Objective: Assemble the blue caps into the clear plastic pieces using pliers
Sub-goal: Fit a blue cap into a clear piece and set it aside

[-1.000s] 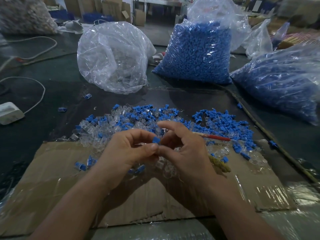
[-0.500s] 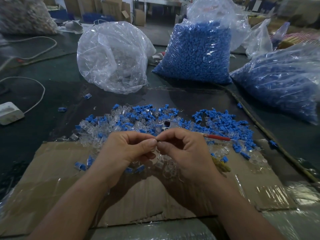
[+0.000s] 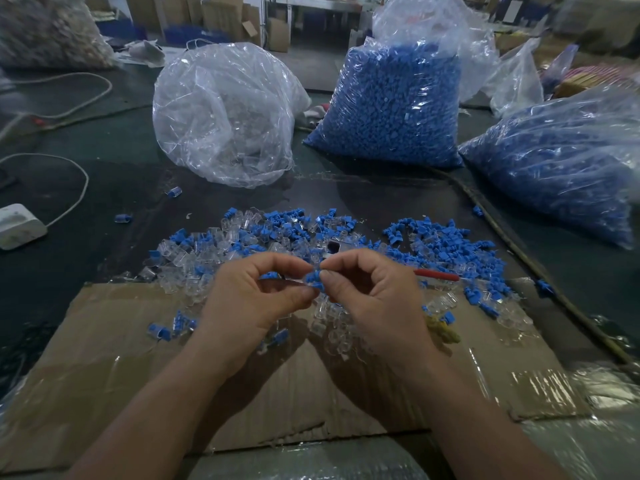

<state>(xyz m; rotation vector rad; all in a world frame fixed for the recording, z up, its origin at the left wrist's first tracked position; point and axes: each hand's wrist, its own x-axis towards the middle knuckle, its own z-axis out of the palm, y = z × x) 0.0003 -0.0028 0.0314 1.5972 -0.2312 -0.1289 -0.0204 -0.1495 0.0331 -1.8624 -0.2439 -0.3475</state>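
My left hand and my right hand meet fingertip to fingertip above the cardboard. My right thumb and forefinger pinch a blue cap. My left thumb and forefinger pinch a small clear plastic piece pressed against that cap; most of it is hidden. Just behind the hands lies a loose pile of blue caps and clear pieces. The pliers lie on the table behind my right hand, showing only a red handle and a yellow handle.
A taped cardboard sheet covers the near table. At the back stand a clear bag of clear pieces and two bags of blue caps. A white power strip lies far left. A cord runs along the right.
My right forefinger has curled down from its raised arch. The fingertips closed together, and the blue cap now shows between them at the right fingertips. The pliers have not moved.
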